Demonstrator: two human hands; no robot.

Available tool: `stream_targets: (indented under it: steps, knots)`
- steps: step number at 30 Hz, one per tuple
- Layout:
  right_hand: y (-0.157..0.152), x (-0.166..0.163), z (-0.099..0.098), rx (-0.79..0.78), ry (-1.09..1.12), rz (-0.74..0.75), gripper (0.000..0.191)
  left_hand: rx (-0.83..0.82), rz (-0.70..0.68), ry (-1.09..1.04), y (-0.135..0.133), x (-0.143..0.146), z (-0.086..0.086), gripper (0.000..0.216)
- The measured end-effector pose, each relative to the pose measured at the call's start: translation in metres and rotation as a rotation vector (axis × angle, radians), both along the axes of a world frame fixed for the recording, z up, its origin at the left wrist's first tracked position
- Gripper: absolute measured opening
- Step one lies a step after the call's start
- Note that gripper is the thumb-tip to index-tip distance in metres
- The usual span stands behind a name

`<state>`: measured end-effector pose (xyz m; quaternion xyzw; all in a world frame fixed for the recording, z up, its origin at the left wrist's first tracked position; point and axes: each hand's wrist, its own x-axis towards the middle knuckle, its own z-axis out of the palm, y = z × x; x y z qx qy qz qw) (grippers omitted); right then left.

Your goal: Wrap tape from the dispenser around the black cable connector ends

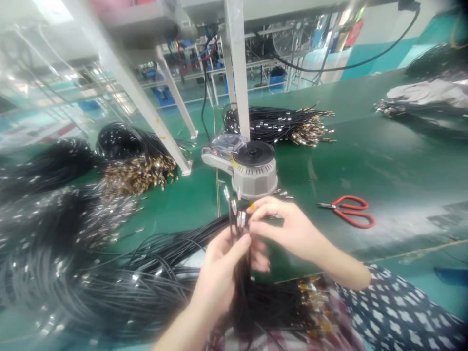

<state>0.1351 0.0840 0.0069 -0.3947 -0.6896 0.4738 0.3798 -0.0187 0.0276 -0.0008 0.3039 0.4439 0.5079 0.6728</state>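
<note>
My left hand [219,278] is closed round a small bunch of thin black cables [239,273], holding them upright so their silver connector tips [236,209] stick up. My right hand [288,229] pinches at those tips from the right, fingers pressed together on the connectors. Both hands hover just in front of a grey tape dispenser [252,168] with a black round top. More black cables trail from the bunch down to the left and over my lap.
Piles of black cables with gold connectors [135,165] lie left; another bundle [281,124] lies behind the dispenser. Red-handled scissors [349,210] rest on the green table [383,161] to the right. White frame posts [237,68] rise behind. A further pile [424,97] sits far right.
</note>
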Motion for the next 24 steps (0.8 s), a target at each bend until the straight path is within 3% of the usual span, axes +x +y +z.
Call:
stream_targets:
  steps: [4, 11, 15, 18, 24]
  knots:
    - [0.003, 0.005, 0.000, -0.061, 0.039, 0.017, 0.006, 0.014, 0.146, 0.040, 0.001, -0.008, 0.004, 0.015]
    - [0.001, 0.010, 0.006, -0.029, 0.000, 0.067, 0.008, -0.051, -0.058, 0.116, 0.002, -0.004, 0.000, 0.022]
    - [0.001, 0.019, 0.007, -0.024, 0.099, 0.023, 0.015, -0.055, -0.019, 0.086, 0.001, -0.004, 0.000, 0.016]
    - [-0.001, 0.026, 0.010, -0.060, 0.177, 0.135, 0.020, -0.057, -0.011, 0.067, 0.001, -0.005, 0.000, 0.017]
    - [-0.005, 0.023, 0.017, -0.009, -0.053, 0.241, 0.021, -0.057, 0.009, 0.069, 0.001, -0.003, 0.001, 0.024]
